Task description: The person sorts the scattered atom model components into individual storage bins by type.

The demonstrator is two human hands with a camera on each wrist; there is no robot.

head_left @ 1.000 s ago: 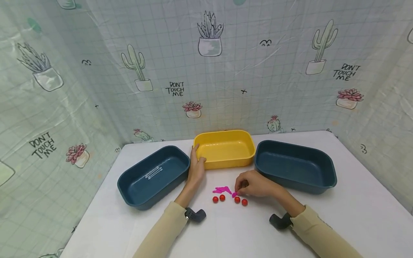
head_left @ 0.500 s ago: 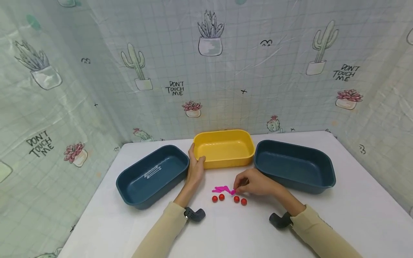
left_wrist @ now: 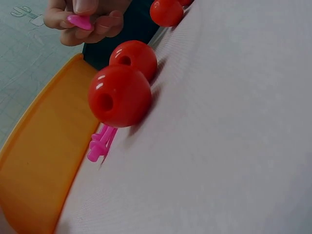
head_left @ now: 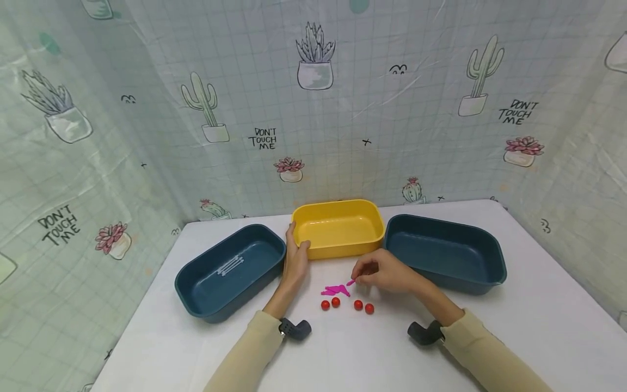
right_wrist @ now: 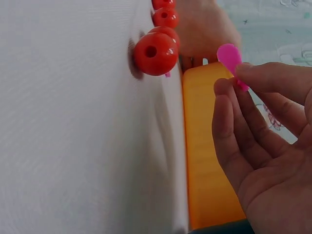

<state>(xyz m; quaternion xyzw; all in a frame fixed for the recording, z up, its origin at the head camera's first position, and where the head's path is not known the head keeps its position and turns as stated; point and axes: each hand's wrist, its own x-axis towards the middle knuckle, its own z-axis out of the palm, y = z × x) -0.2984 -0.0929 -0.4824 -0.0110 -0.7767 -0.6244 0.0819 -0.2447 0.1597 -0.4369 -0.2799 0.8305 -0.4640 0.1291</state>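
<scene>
The left hand grips the yellow bin, in front of which the right hand pinches one raised pink piece, while other pink pieces and four red beads lie unlifted, and white sticks are already in the blue bin left of it.

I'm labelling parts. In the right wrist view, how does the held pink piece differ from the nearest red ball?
Shape: the pink piece has a broadened end; the red ball is round with a hole. State: the right hand pinches the pink piece; the red ball rests on the table. Both are single-coloured.
</scene>
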